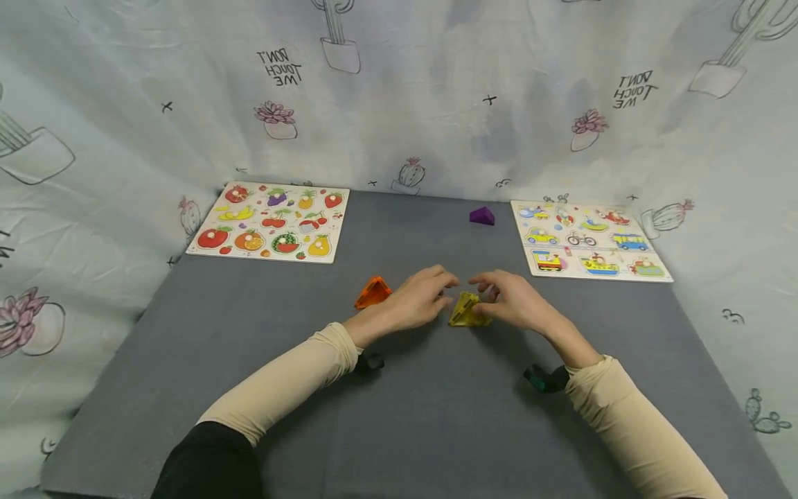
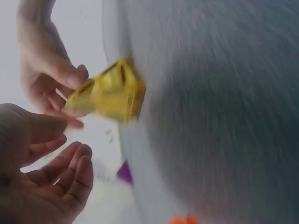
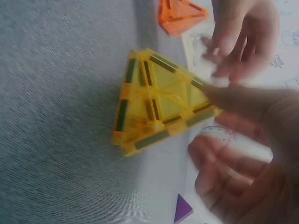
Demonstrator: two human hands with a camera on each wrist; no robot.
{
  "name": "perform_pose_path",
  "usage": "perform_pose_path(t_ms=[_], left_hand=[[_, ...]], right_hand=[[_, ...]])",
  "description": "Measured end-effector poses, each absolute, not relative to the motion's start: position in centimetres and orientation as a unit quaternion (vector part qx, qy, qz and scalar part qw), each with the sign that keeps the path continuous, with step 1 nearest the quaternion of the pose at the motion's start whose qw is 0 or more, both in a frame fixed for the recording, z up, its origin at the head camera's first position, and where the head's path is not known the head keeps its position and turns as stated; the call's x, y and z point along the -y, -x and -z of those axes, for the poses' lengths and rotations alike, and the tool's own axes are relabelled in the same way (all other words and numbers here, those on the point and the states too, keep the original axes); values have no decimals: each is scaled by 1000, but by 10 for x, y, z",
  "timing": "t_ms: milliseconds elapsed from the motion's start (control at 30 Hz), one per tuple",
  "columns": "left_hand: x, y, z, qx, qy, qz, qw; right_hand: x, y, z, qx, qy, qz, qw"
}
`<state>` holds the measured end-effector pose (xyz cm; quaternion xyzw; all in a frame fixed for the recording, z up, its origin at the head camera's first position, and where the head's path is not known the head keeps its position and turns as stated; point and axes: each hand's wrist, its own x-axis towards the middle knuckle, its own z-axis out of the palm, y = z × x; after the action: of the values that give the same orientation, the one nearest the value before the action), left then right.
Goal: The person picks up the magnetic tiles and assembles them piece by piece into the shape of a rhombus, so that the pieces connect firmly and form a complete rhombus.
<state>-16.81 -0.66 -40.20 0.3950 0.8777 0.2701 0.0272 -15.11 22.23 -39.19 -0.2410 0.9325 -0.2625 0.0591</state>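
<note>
A see-through yellow pyramid of triangular magnetic tiles [image 3: 170, 93] sits on the grey table, between the two hands. My right hand [image 1: 514, 301] is at its right side, with the thumb overlapping one corner; its other fingers are spread apart from the thumb and blurred in the right wrist view. My left hand [image 1: 420, 298] hovers just left of the pyramid, fingers loosely bent with nothing between them. Behind that hand's wrist stands an orange triangular tile piece [image 1: 373, 292], partly hidden by the forearm in the head view. Farther back lies a purple triangular piece [image 1: 482, 216].
A fruit puzzle board [image 1: 339, 235] lies at the back left of the table. At the back right is a vehicle puzzle board [image 1: 573, 262]. A white printed cloth [image 1: 386, 104] hangs behind the table's far edge. Dark camera mounts [image 1: 546, 379] jut from the wrists.
</note>
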Motion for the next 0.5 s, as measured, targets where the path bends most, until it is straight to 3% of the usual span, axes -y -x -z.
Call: perform_pose_path(t_ms=[133,233,500], left_hand=[[35,171,389,-884,-390,-246,-73],[59,176,382,-896,-363,-233,-107],[105,179,388,-924,-312,-221,-4]], right_hand=[[-223,155,389,-913,291,281,45],[-221,157,390,-911,299,281,40],[-217,161,396,-912,277,300,29]])
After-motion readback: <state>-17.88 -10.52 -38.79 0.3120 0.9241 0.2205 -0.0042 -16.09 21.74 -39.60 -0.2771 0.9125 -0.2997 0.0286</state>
